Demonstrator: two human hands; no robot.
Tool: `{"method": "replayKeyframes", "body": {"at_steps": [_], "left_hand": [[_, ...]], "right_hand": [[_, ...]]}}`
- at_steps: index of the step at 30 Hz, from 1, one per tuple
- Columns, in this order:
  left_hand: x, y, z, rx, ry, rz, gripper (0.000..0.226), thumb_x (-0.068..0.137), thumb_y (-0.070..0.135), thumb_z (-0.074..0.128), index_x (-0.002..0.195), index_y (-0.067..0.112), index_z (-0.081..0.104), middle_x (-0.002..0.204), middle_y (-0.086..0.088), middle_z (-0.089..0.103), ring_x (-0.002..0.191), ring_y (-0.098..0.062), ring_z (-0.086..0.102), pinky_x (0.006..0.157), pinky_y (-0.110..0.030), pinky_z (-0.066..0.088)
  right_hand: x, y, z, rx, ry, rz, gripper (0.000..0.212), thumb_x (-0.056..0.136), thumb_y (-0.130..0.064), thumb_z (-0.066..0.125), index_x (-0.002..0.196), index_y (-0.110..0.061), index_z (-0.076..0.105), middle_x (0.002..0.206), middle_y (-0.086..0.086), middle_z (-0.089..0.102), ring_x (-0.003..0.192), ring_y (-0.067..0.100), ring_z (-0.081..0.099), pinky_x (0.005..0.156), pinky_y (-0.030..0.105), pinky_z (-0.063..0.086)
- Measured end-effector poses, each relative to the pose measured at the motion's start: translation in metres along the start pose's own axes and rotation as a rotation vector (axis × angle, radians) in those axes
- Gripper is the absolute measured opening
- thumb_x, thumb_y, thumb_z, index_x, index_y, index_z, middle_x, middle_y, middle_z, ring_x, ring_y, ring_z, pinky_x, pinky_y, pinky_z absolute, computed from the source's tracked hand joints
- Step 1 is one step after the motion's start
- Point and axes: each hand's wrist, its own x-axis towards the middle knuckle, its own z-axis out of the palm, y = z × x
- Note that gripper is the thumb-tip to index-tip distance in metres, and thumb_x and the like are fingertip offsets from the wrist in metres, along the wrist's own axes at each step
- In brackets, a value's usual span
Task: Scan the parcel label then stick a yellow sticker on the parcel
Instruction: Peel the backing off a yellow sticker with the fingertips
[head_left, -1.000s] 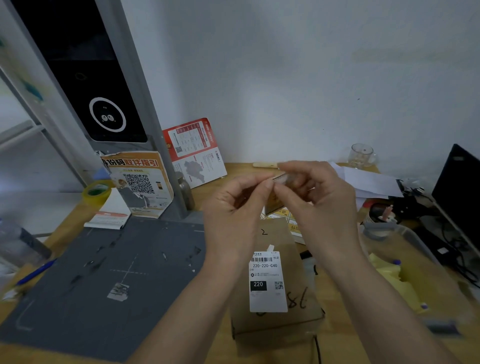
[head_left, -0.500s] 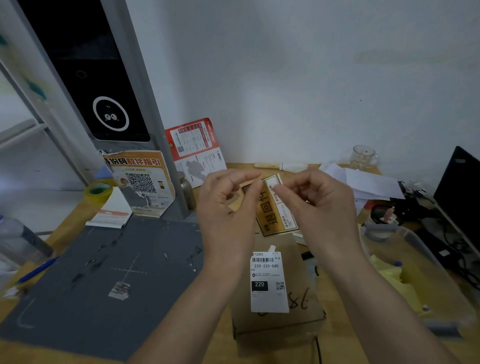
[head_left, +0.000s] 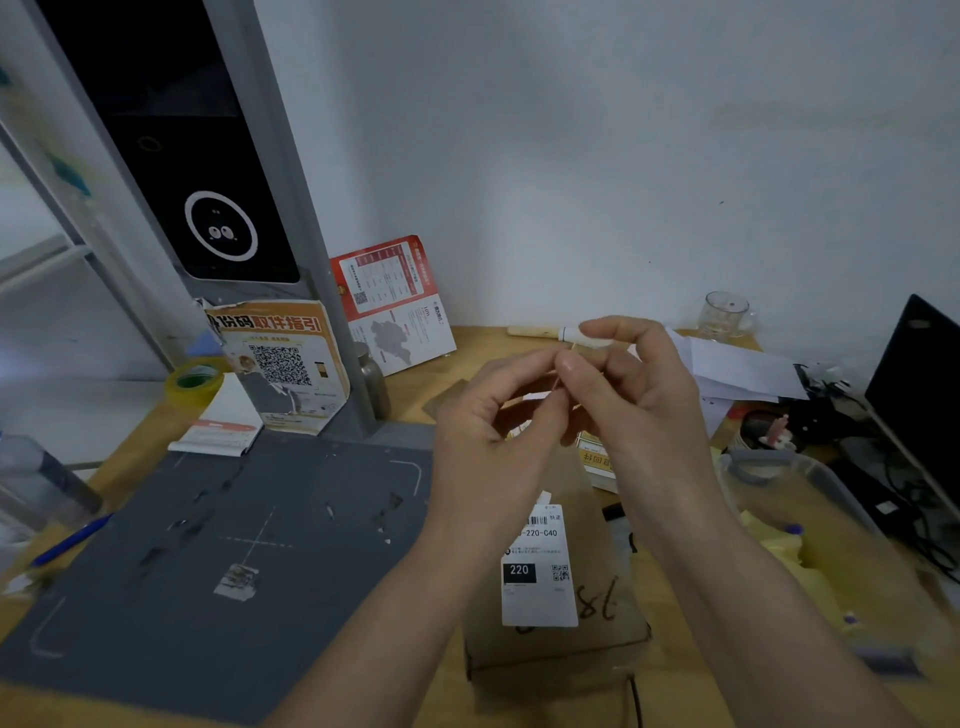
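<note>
The parcel is a brown cardboard box (head_left: 558, 644) lying on the wooden desk below my hands. Its top carries a white barcode label (head_left: 540, 569) and a handwritten number. My left hand (head_left: 491, 436) and my right hand (head_left: 641, 410) are raised above the box with their fingertips meeting. Between them they pinch a thin yellow sticker sheet (head_left: 563, 371), which shows only edge-on. More yellow stickers (head_left: 597, 460) lie on the desk behind the box, partly hidden by my right hand.
A scanner stand with a black screen (head_left: 218, 208) rises at the left over a grey mat (head_left: 208, 545). A tape roll (head_left: 195, 382), a blue pen (head_left: 70, 540) and a bottle (head_left: 36, 483) sit left. A clear bin (head_left: 810, 519), a glass (head_left: 724, 314) and a black screen (head_left: 919, 389) are right.
Half a second ago the sheet faced me, held flat between my separated hands. Now my fingertips have closed together and the sheet is turned edge-on. The box has not moved.
</note>
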Motion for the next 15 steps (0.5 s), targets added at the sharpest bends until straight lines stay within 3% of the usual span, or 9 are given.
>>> {"method": "replayKeyframes", "body": {"at_steps": [7,15], "left_hand": [[0.0044,-0.0041,0.0017,0.026,0.11,0.025,0.02,0.085,0.003,0.067,0.093,0.019,0.075,0.094,-0.005,0.073,0.082,-0.014,0.07,0.069,-0.018,0.054],[0.0035,-0.0018,0.0006,0.003,0.133,0.041,0.023,0.083,0.004,0.068,0.089,0.025,0.074,0.09,0.002,0.073,0.083,0.0,0.068,0.069,-0.009,0.049]], "right_hand": [[-0.0013,-0.0002,0.002,0.014,0.035,-0.036,0.01,0.081,-0.002,0.067,0.091,-0.005,0.065,0.075,0.012,0.068,0.064,0.016,0.063,0.054,0.023,0.053],[-0.0009,0.0002,0.0007,0.045,0.029,-0.052,0.012,0.079,0.001,0.068,0.083,-0.011,0.072,0.074,0.01,0.071,0.056,0.017,0.059,0.054,0.023,0.051]]}}
